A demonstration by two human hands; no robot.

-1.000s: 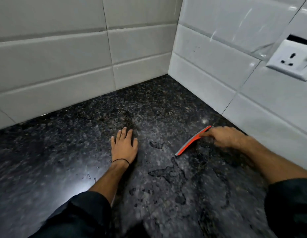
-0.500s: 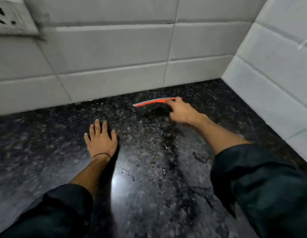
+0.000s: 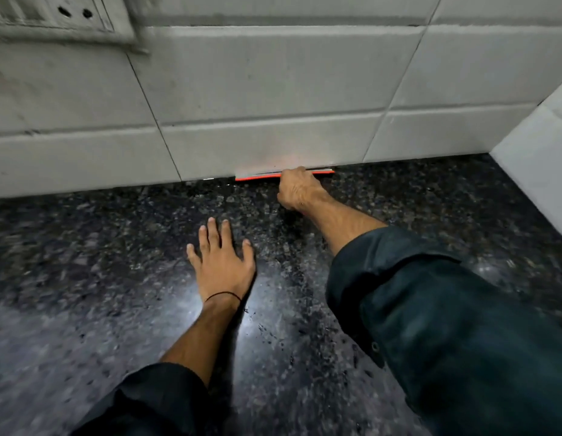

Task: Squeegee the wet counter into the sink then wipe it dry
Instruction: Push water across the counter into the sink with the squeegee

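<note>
Right hand [image 3: 300, 190]: your fingers curl round the thin orange squeegee [image 3: 257, 176].
Squeegee place: against the white tiled wall [image 3: 273, 89], on the black speckled stone bench [image 3: 116, 247].
Left hand [image 3: 221, 262]: flat on your bench, fingers spread.

- I see the right hand [image 3: 300, 190] curled round the squeegee [image 3: 257, 176], gripping it right of its middle.
- The squeegee's orange edge lies along the foot of the back wall tiles [image 3: 257, 89], right where they meet the desk [image 3: 84, 247].
- The left hand [image 3: 221, 262] lies flat on the dark speckled desk with fingers spread, nearer to me than the right hand. A thin black band [image 3: 223, 295] circles its wrist.
- Small droplets [image 3: 267, 332] show in the glare beside the left forearm.
- A blurred white socket plate [image 3: 53, 11] sits on the wall at top left.
- A side wall [image 3: 537, 171] closes the corner at right.
</note>
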